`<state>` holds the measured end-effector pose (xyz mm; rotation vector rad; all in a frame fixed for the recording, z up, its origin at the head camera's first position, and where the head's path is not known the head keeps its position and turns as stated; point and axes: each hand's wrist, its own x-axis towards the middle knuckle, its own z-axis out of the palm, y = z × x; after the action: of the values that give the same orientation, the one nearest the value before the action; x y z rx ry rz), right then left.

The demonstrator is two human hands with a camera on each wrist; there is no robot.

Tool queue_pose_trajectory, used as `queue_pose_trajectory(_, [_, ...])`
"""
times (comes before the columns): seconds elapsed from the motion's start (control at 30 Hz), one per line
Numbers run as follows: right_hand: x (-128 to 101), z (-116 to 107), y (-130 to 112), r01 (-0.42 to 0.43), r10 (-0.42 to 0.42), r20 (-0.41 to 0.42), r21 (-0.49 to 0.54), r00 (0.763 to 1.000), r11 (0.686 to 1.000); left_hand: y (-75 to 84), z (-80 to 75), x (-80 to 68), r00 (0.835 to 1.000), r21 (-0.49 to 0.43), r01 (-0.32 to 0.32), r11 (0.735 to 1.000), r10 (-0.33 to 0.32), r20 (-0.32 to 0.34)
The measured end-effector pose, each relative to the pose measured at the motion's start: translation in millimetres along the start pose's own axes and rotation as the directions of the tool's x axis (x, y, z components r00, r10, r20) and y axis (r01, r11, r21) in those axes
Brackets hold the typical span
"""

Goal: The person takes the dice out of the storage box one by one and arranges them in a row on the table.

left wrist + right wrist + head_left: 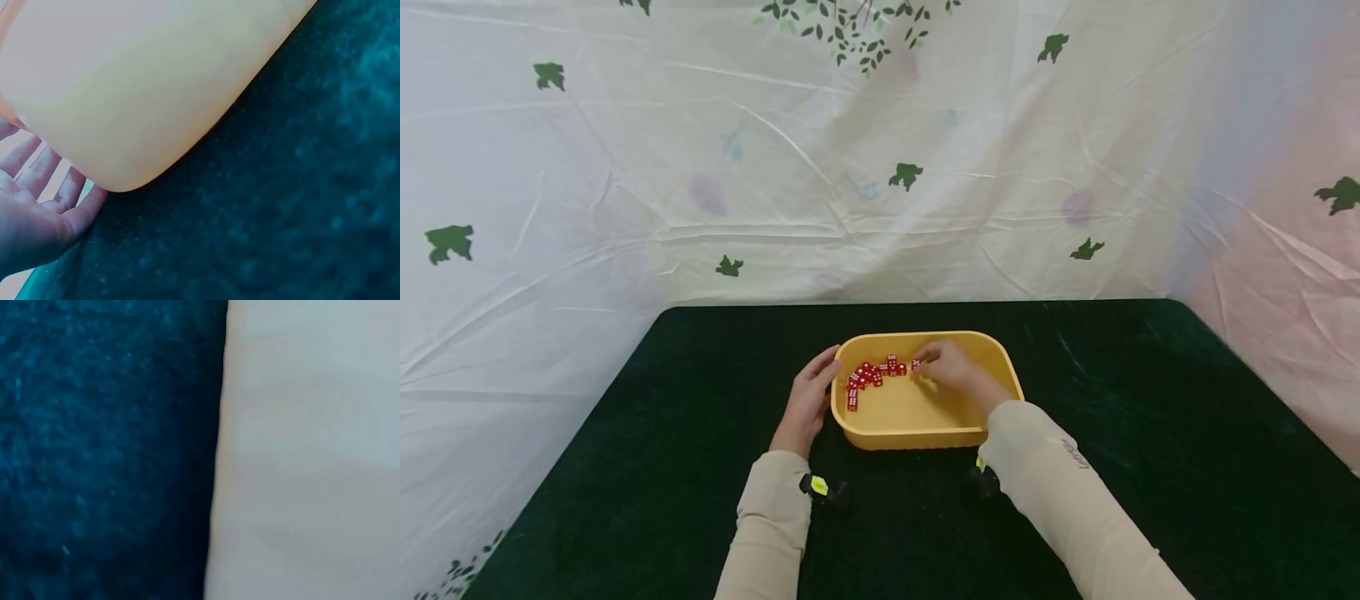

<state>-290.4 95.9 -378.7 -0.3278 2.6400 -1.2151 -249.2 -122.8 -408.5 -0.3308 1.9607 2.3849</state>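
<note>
Red plastic dice lay inside the yellow plastic tub. My right hand pinched one with curled fingers; my left hand rested flat, fingers straight, against the tub's outer wall.

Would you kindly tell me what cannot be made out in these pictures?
- Dice pips and count: too small in the head view.
- Right hand fingers: curled away from the head camera, so whether they pinch a die is unclear; the right wrist view shows only a blurred pale surface and cloth.
- Tray inside: absent from the left wrist view, where its outer wall fills the frame.
- Left hand: cut off by that view's edge.
</note>
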Motion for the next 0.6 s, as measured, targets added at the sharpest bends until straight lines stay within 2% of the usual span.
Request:
queue_pose_trajectory(0.3, [-5, -18, -10, 0.059, -0.059, 0.007, -0.009, 0.998, 0.998, 0.4, -0.8, 0.2, 1.0, -0.008, 0.005, 1.0, -0.005, 0.003])
queue_pose_trajectory(0.6, [-10, -39, -20, 0.058, -0.059, -0.022, -0.06, 0.998, 0.997, 0.5, 0.5, 0.1, 1.0, -0.01, 0.005, 1.0, -0.005, -0.003])
